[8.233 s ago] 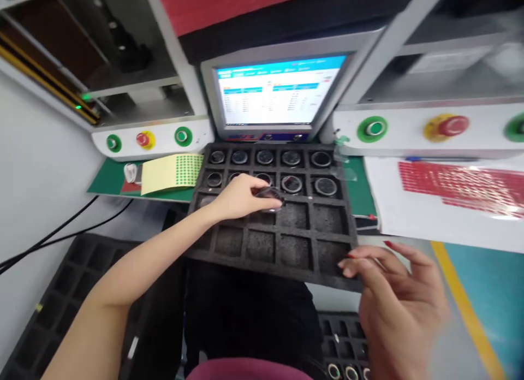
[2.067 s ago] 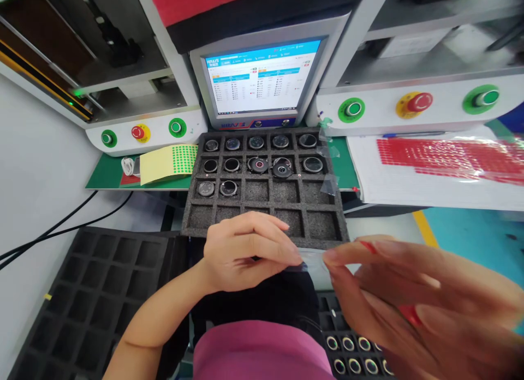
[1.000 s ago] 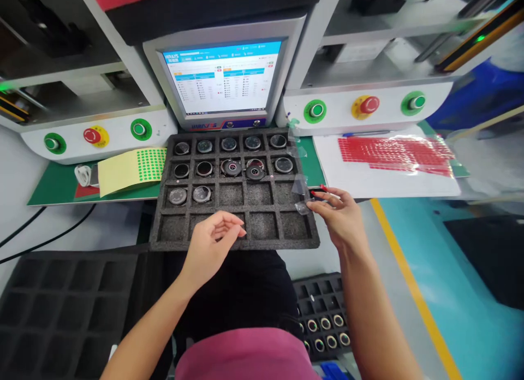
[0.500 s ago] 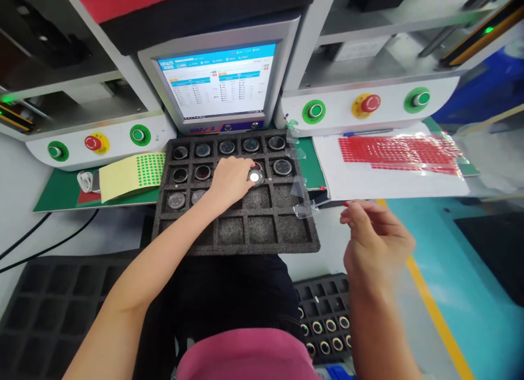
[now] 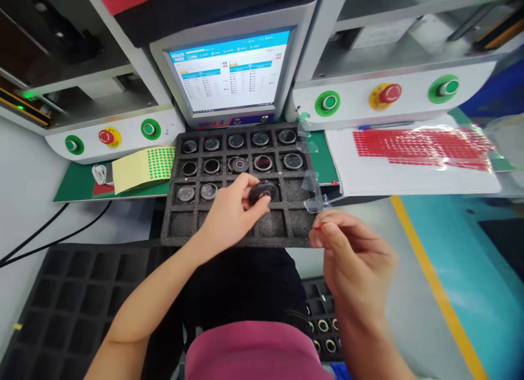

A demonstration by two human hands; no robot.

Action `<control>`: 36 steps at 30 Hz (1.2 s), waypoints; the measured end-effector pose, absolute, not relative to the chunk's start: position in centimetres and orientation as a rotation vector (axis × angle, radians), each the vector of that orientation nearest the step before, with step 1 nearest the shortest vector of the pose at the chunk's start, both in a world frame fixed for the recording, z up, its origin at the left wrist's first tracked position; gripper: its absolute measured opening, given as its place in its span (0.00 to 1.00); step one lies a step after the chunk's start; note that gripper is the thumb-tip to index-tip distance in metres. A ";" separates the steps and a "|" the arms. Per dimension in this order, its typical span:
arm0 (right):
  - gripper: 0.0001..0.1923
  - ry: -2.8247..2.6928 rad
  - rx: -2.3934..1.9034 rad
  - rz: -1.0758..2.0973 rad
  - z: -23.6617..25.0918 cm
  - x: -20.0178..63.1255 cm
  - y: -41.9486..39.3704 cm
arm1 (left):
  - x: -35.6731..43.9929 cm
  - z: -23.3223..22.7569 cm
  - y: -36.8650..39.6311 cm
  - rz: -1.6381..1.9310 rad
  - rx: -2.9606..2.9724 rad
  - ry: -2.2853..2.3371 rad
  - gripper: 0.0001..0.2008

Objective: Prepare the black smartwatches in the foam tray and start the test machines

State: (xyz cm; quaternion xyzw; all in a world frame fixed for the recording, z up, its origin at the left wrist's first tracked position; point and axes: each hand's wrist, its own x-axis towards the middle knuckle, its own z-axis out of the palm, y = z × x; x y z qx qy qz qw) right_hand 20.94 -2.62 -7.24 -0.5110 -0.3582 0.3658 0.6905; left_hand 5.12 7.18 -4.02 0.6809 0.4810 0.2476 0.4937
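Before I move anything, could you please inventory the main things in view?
Rectangular foam trays: at least 3, black, centre, lower left, lower right
Round watch bodies: 13 visible, dark, 12 in centre tray, one held
Framed monitor: 1, silver, behind centre tray
Round buttons: 4 green, 2 red, machine panels
Dotted paper sheet: 1, yellow, left of tray
Shiny plastic sheets: count unclear, red, right of tray
Film scraps: several, clear, tray's right edge
Left hand: 1, holding watch body
Right hand: 1, near film scraps

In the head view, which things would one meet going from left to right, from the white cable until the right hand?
White cable, yellow sheet with green dots, left hand holding a round dark device, right hand.
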 end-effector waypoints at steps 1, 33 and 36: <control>0.05 -0.801 -1.117 0.867 -7.0 20.4 -2.8 | 4.8 -3.7 6.0 0.644 1.511 1.134 0.08; 0.04 -0.710 -1.000 1.618 -4.7 15.5 -4.5 | 2.6 -3.5 -2.6 0.779 0.889 0.922 0.15; 0.04 -0.700 -0.967 1.677 -4.9 15.7 -4.4 | 2.5 -3.6 -2.4 0.799 0.928 0.883 0.13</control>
